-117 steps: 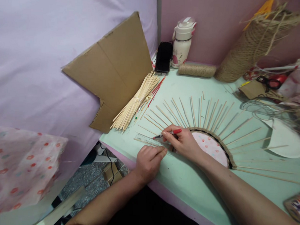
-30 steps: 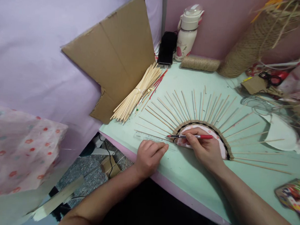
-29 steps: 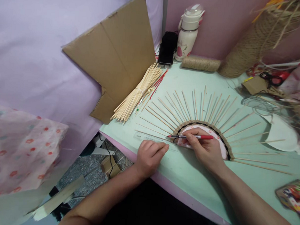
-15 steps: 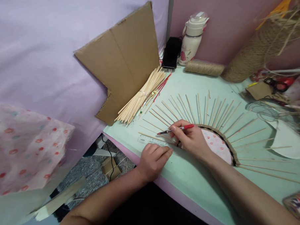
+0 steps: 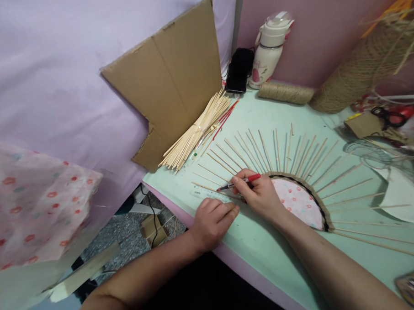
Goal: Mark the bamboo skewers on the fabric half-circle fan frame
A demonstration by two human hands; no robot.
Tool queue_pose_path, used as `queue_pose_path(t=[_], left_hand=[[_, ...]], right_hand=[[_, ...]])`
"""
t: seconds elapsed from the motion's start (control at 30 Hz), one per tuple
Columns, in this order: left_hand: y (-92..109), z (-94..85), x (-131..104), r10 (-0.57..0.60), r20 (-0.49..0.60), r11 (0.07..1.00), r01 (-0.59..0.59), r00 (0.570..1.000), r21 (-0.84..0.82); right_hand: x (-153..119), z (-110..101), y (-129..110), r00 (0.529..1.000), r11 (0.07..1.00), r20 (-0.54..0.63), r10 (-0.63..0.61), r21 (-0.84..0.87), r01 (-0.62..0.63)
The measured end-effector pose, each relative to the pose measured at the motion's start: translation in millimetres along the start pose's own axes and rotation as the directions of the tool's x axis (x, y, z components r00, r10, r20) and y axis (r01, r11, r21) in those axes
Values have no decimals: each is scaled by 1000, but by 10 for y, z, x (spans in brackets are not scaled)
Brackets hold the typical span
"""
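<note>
My right hand point(image 5: 260, 194) grips a red-capped pen point(image 5: 227, 186) with its tip down at a thin wooden stick point(image 5: 205, 187). That stick lies along a clear ruler point(image 5: 199, 192) close to the table's near edge. My left hand point(image 5: 213, 221) rests with curled fingers at the ruler's edge, seemingly holding it down; its fingertips are partly hidden. Beside my right hand lies a half-round piece point(image 5: 294, 200) covered in pink patterned fabric, with a black and tan braided rim. Several sticks fan out from this rim, and my right hand hides its left end.
A bundle of sticks point(image 5: 196, 134) lies before a cardboard sheet point(image 5: 172, 71). At the back stand a white bottle point(image 5: 268, 57), a black phone point(image 5: 238, 72), a twine roll point(image 5: 285, 93) and a large twine-wrapped cone point(image 5: 347, 79). White paper point(image 5: 402, 195) lies to the right.
My right hand has moved the pen slightly down and left, bringing its tip from above the ruler onto the near stick. My left hand stays in place. The view has shifted slightly.
</note>
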State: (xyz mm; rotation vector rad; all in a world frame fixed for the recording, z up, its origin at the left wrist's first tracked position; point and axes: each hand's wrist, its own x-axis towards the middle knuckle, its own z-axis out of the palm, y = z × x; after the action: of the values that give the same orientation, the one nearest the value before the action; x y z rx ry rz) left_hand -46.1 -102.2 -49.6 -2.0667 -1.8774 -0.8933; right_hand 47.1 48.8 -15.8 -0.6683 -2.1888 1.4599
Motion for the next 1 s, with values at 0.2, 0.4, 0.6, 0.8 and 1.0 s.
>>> queue_pose_path(t=[0.2,0.4,0.6,0.8,1.0], left_hand=[[-3,9,-12,1,-16,1000,-2,1000,-14],[-4,15,-21,6,-15,999,-6,1000,-31],[-3,7,-7,-1,-14,1000,1,1000,-15],[-6,20,-15,-12,-6,1000,12,1000,1],[-1,18,-13,-11,-14,1000,11,1000,-25]], right_hand=[[1,-2,-7,1000,1000,12,-13,-10,13],[4,-5,-24,1000,999,9,-23,-25,23],[2,0,-11,999,998,9,-45,-41,45],[4,-2,-4,998,998,15,-54,-27,55],[12,-3,-2,998,997,16,-53,-47,54]])
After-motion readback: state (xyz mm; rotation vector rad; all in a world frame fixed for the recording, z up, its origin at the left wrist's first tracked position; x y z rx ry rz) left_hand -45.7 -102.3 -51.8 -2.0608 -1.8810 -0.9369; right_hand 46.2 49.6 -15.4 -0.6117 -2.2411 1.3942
